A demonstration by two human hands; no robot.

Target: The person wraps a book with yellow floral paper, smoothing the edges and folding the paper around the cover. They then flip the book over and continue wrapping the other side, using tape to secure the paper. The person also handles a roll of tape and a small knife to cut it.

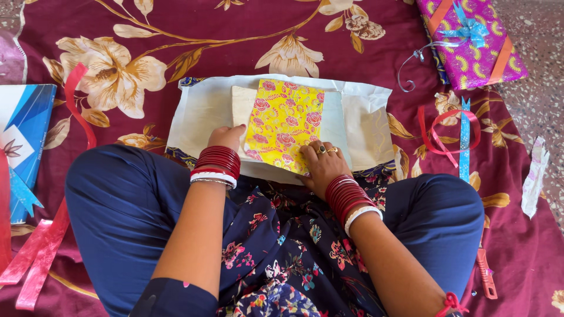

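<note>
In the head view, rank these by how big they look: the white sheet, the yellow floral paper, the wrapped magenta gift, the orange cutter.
1. white sheet
2. yellow floral paper
3. wrapped magenta gift, partly cut off by the frame edge and farther from the camera, so its place against the yellow paper is unsure
4. orange cutter

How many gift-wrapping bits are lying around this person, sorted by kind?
Wrapped gift, pink, with blue bow: 1
Box under the hands, yellow floral paper: 1
Blue box at the left edge: 1
Wrapping sheet, white side up: 1
Loose ribbons: pink, red, blue: 3
Orange cutter: 1
Total: 8
</note>
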